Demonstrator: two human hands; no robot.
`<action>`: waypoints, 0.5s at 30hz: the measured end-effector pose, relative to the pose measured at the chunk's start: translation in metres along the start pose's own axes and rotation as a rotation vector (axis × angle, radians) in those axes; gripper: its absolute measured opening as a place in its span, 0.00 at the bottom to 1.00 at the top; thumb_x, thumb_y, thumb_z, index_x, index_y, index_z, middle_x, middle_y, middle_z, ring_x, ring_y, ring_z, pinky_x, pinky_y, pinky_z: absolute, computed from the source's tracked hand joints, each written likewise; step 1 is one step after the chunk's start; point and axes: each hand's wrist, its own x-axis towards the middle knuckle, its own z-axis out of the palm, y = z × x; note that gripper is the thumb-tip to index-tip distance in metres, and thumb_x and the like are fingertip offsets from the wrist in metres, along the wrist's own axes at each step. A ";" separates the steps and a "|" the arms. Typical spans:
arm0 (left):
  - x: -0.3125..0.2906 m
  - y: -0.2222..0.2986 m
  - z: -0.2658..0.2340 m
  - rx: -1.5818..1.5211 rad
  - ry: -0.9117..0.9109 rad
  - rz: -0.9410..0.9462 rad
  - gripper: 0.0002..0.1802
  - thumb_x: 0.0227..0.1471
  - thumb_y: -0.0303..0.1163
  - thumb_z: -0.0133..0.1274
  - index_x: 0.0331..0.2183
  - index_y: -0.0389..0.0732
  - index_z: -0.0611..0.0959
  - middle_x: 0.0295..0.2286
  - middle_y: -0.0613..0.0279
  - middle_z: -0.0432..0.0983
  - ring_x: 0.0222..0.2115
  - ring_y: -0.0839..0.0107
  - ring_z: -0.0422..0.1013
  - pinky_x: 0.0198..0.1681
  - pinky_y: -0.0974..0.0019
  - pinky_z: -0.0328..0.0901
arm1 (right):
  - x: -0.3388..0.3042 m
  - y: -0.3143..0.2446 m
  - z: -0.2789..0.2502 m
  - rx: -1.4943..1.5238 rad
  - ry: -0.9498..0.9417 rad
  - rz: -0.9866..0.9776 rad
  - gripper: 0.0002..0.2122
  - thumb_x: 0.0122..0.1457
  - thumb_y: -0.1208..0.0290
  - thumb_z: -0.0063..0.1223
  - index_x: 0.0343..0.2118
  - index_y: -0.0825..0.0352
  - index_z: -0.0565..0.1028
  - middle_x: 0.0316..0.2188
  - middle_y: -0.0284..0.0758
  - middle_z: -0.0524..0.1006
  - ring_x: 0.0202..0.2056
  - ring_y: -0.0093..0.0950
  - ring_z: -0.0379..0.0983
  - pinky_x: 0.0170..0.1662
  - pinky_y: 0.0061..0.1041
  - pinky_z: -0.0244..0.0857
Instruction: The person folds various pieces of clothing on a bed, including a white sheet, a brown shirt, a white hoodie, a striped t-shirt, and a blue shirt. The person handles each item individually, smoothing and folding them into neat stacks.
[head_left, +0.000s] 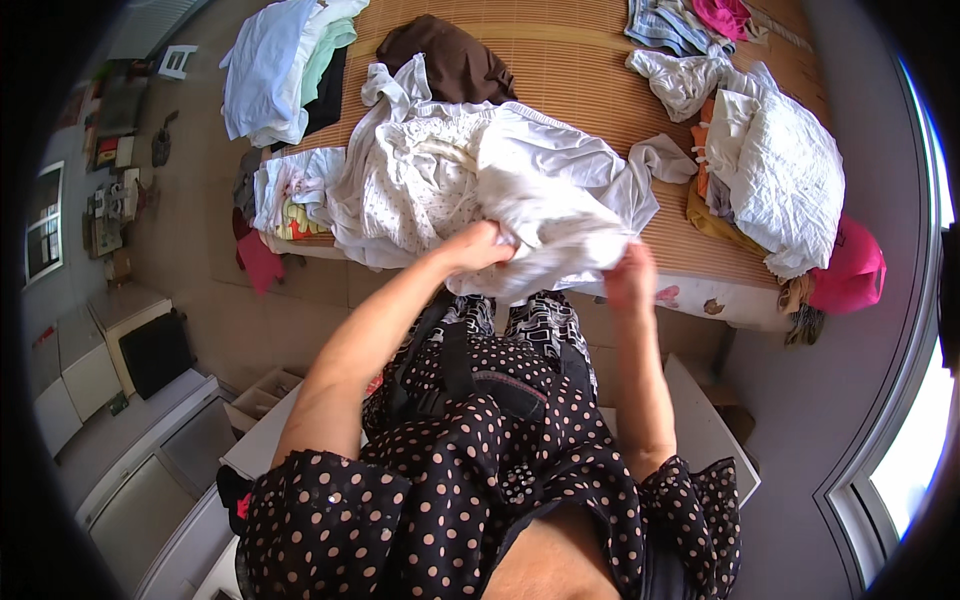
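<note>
A white garment with a small speckled print (425,180) is spread near the front edge of the bed, its kind hard to make out. My left hand (482,246) is closed on a bunched part of it. At the other end of the raised, blurred cloth, my right hand (630,280) grips its edge, itself smeared by motion. Plain white cloth (560,140) lies just behind, with a sleeve-like end (660,158) stretching to the right. Beyond it sits a crumpled brown cloth (445,58).
The bed has a slatted bamboo mat (575,60). Folded clothes (275,75) are stacked at the far left, smaller ones (300,185) nearer. At right stands a pile topped by white cloth (785,165), beside a bright pink item (850,268). A wall (870,130) borders the right.
</note>
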 end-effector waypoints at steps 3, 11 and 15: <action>-0.050 -0.018 -0.025 -0.354 0.048 -0.090 0.12 0.41 0.26 0.52 0.33 0.37 0.72 0.28 0.61 0.71 0.28 0.79 0.67 0.29 0.73 0.64 | 0.034 -0.050 -0.097 0.077 0.208 -0.129 0.18 0.59 0.65 0.26 0.44 0.74 0.63 0.41 0.44 0.69 0.42 0.38 0.66 0.46 0.37 0.61; -0.079 0.005 0.018 -0.004 0.424 0.296 0.20 0.38 0.27 0.56 0.37 0.35 0.71 0.29 0.60 0.69 0.27 0.70 0.68 0.31 0.71 0.65 | 0.001 -0.060 -0.070 -0.631 0.348 -0.336 0.12 0.50 0.69 0.52 0.36 0.67 0.69 0.31 0.29 0.69 0.31 0.19 0.64 0.34 0.20 0.60; -0.073 0.072 0.051 -0.075 -0.030 0.560 0.23 0.42 0.29 0.54 0.42 0.36 0.70 0.31 0.62 0.69 0.28 0.75 0.68 0.33 0.73 0.64 | -0.064 -0.036 0.047 -0.441 -0.510 0.199 0.17 0.50 0.70 0.50 0.44 0.67 0.66 0.37 0.32 0.69 0.40 0.24 0.65 0.43 0.23 0.59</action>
